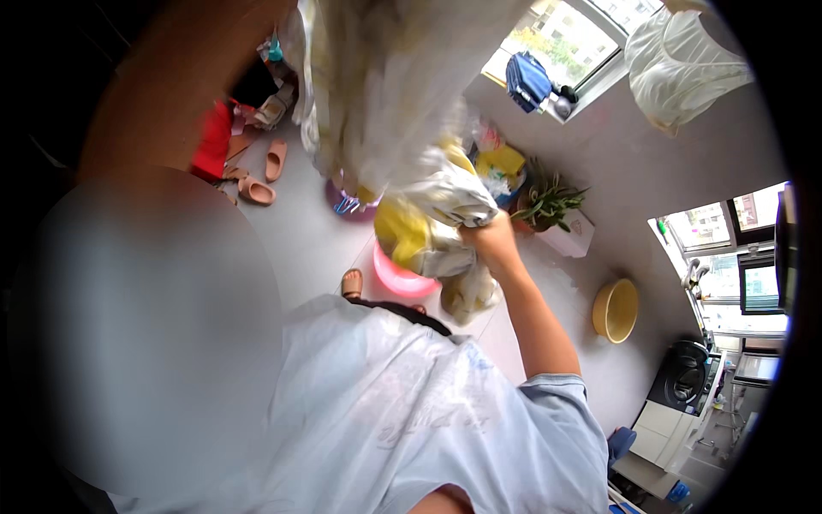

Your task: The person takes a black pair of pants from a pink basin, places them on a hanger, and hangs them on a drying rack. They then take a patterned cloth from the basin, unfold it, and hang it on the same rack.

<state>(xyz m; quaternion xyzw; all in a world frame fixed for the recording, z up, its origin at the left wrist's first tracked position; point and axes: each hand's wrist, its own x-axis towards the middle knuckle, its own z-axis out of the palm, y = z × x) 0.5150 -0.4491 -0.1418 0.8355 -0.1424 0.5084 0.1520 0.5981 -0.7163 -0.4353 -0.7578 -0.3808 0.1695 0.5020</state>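
Observation:
A large white and yellow cloth (377,103), smeared by motion, hangs down from the top edge in front of me. My right hand (490,236) is closed round a bunched part of it, with the forearm reaching out from the lower right. Below that hand, the loose lower end dangles over a pink basin (402,272) on the floor and partly covers it. My left arm is raised, blurred, across the upper left; the hand itself lies beyond the top edge, so its fingers do not show.
A purple basin (364,210) with blue hangers stands behind the cloth. Pink slippers (274,160) lie at the left. Towards the right are a potted plant (548,201), a white box (574,236), a yellow tub (616,311) and a black front-loading washer (685,377).

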